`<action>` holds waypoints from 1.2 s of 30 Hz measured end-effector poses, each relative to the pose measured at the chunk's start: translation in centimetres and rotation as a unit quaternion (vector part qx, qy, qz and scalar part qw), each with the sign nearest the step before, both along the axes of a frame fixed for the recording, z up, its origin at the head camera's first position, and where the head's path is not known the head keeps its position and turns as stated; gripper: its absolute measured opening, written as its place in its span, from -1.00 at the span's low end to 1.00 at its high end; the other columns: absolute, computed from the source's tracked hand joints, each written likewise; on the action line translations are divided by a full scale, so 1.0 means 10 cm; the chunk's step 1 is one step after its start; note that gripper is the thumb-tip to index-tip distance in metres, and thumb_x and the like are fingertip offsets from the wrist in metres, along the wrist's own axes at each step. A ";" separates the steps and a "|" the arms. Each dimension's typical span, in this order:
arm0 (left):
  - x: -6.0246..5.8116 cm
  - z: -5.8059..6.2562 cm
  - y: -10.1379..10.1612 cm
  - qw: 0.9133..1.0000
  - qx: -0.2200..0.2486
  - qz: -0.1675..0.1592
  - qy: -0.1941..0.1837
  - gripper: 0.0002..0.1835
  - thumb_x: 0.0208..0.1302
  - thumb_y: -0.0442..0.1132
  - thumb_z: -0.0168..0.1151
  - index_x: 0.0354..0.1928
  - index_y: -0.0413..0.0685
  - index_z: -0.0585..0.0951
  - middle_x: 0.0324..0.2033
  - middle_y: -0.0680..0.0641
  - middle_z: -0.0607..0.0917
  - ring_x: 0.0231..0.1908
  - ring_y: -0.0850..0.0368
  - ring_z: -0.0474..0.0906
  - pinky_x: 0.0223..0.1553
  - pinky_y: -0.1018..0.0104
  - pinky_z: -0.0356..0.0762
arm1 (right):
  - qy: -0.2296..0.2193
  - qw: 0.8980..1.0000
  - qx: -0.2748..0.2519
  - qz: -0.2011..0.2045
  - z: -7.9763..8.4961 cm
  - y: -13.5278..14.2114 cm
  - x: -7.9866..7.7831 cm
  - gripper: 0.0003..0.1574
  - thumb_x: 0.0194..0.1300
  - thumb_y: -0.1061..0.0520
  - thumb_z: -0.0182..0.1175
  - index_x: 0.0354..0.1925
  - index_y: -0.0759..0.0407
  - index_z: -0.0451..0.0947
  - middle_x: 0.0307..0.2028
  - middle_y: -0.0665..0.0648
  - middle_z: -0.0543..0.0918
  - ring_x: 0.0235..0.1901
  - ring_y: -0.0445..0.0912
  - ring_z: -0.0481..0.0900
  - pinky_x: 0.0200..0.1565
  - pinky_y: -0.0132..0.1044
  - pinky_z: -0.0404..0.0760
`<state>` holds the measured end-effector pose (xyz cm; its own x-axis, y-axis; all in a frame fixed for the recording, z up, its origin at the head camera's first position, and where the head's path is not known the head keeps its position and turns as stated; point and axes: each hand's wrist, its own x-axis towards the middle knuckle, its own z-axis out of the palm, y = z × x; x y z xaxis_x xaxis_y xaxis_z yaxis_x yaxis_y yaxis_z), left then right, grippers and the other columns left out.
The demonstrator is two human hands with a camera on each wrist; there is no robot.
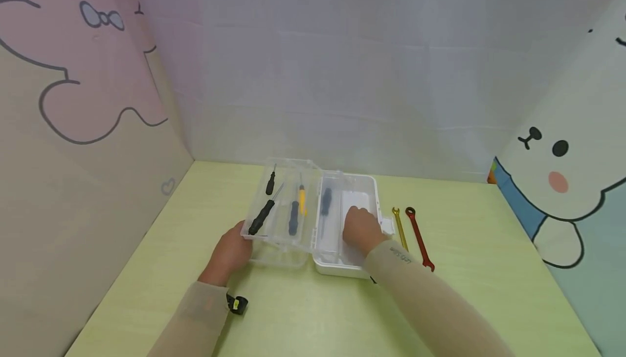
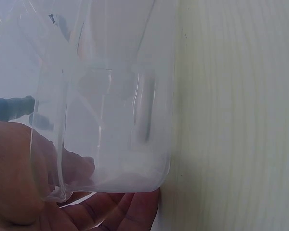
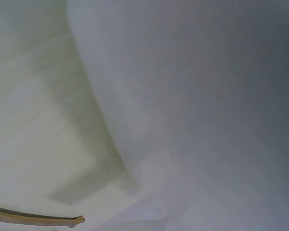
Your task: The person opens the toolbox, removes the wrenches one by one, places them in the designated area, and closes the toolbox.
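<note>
A white toolbox stands with its clear plastic lid swung out to the left. My left hand grips the lid's near left corner, thumb on one side and fingers underneath in the left wrist view. Inside or behind the clear lid show a small black screwdriver, a larger black screwdriver, a blue-handled screwdriver and a yellow-handled tool. My right hand reaches down into the box's right side, its fingertips hidden. A dark-handled screwdriver lies in the box's left part.
To the right of the box lie a gold wrench and a red wrench on the pale yellow table. A white latch flap sticks out from the box's right side. A white curtain hangs behind the table.
</note>
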<state>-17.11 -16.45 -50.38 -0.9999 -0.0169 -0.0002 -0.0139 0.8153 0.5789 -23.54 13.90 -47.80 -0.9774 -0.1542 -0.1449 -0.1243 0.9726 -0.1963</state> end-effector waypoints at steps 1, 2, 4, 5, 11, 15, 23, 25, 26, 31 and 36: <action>0.00 0.00 0.00 1.000 0.000 0.001 -0.001 -0.55 0.46 -0.16 -0.21 0.26 -0.25 0.35 0.11 -0.29 0.50 0.01 -0.17 0.48 -0.01 -0.13 0.38 | 0.012 1.000 0.008 0.005 -0.04 -0.01 0.01 -0.79 0.18 0.22 0.06 -0.26 0.39 0.41 -0.47 0.25 0.46 -0.43 0.11 0.50 -0.33 0.01 0.53; 0.00 0.00 0.00 1.000 -0.002 0.001 -0.001 -0.55 0.46 -0.16 -0.21 0.26 -0.25 0.35 0.11 -0.29 0.50 0.01 -0.18 0.48 -0.01 -0.13 0.38 | 0.020 1.000 0.013 0.010 -0.06 -0.02 0.01 -0.79 0.18 0.23 0.05 -0.26 0.39 0.41 -0.46 0.26 0.46 -0.42 0.12 0.51 -0.31 0.02 0.53; -0.01 0.00 0.01 1.000 -0.006 0.002 0.000 -0.54 0.46 -0.16 -0.22 0.27 -0.25 0.35 0.11 -0.29 0.50 0.02 -0.18 0.47 -0.01 -0.13 0.38 | 0.029 0.999 0.012 0.012 -0.09 -0.04 0.03 -0.80 0.19 0.24 0.04 -0.25 0.39 0.42 -0.43 0.27 0.46 -0.40 0.14 0.50 -0.29 0.04 0.53; 0.00 0.00 0.01 1.000 -0.007 0.002 -0.001 -0.54 0.47 -0.15 -0.23 0.27 -0.25 0.34 0.11 -0.29 0.50 0.02 -0.19 0.47 -0.01 -0.13 0.38 | 0.032 0.999 0.011 0.013 -0.11 -0.05 0.04 -0.79 0.19 0.24 0.04 -0.24 0.40 0.43 -0.41 0.28 0.46 -0.40 0.14 0.50 -0.28 0.04 0.53; 0.01 0.02 0.01 1.000 -0.009 -0.003 0.007 -0.53 0.47 -0.14 -0.24 0.27 -0.26 0.33 0.10 -0.30 0.50 0.04 -0.22 0.47 -0.02 -0.13 0.38 | 0.032 0.999 0.022 0.012 -0.15 -0.07 0.05 -0.77 0.20 0.27 0.04 -0.18 0.39 0.44 -0.37 0.27 0.47 -0.34 0.12 0.51 -0.18 0.02 0.54; 0.02 0.03 0.01 1.000 -0.005 -0.001 0.009 -0.54 0.47 -0.13 -0.23 0.26 -0.25 0.35 0.10 -0.30 0.51 0.05 -0.22 0.46 -0.01 -0.13 0.38 | 0.019 0.999 0.043 0.023 -0.14 -0.08 0.07 -0.77 0.24 0.28 0.04 -0.16 0.41 0.45 -0.36 0.26 0.50 -0.26 0.12 0.51 -0.09 -0.01 0.51; 0.02 0.02 0.01 1.000 -0.002 -0.002 0.003 -0.55 0.46 -0.16 -0.22 0.26 -0.26 0.34 0.10 -0.30 0.51 0.02 -0.21 0.48 -0.03 -0.13 0.39 | 0.003 0.999 0.050 0.002 -0.10 -0.09 0.11 -0.77 0.27 0.24 0.04 -0.16 0.41 0.41 -0.42 0.23 0.48 -0.32 0.08 0.53 -0.18 -0.04 0.57; 0.02 0.03 0.01 1.000 -0.002 -0.001 0.002 -0.55 0.46 -0.17 -0.21 0.26 -0.26 0.34 0.10 -0.30 0.50 0.02 -0.20 0.48 -0.02 -0.12 0.39 | 0.003 0.999 0.052 -0.002 -0.08 -0.09 0.12 -0.76 0.25 0.24 0.05 -0.16 0.41 0.40 -0.43 0.23 0.48 -0.33 0.08 0.54 -0.21 -0.04 0.58; 0.02 0.04 0.01 1.000 -0.002 -0.001 0.002 -0.55 0.46 -0.18 -0.21 0.26 -0.26 0.34 0.10 -0.30 0.50 0.02 -0.20 0.48 -0.02 -0.13 0.39 | 0.004 0.999 0.053 -0.004 -0.08 -0.10 0.12 -0.76 0.25 0.24 0.06 -0.16 0.41 0.39 -0.43 0.23 0.48 -0.33 0.08 0.55 -0.23 -0.04 0.58; 0.03 0.07 0.01 1.000 -0.003 0.000 0.006 -0.56 0.45 -0.20 -0.20 0.25 -0.29 0.34 0.09 -0.32 0.50 -0.01 -0.20 0.49 -0.03 -0.13 0.39 | -0.003 0.998 0.055 -0.015 -0.07 -0.13 0.12 -0.69 0.21 0.25 0.11 -0.12 0.41 0.36 -0.43 0.25 0.50 -0.35 0.10 0.57 -0.29 -0.02 0.59; 0.03 0.06 0.02 1.000 0.002 -0.002 0.001 -0.57 0.44 -0.22 -0.19 0.24 -0.30 0.35 0.08 -0.32 0.51 -0.02 -0.20 0.49 -0.04 -0.13 0.39 | 0.001 0.999 0.048 -0.018 -0.09 -0.13 0.14 -0.76 0.25 0.25 0.06 -0.15 0.40 0.36 -0.46 0.24 0.51 -0.38 0.09 0.58 -0.31 -0.03 0.59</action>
<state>-16.78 -16.28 -49.82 -0.9999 -0.0128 0.0020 -0.0092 0.8135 0.5815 -22.12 12.61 -48.68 -0.9822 -0.1050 -0.1556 -0.0897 0.9907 -0.1023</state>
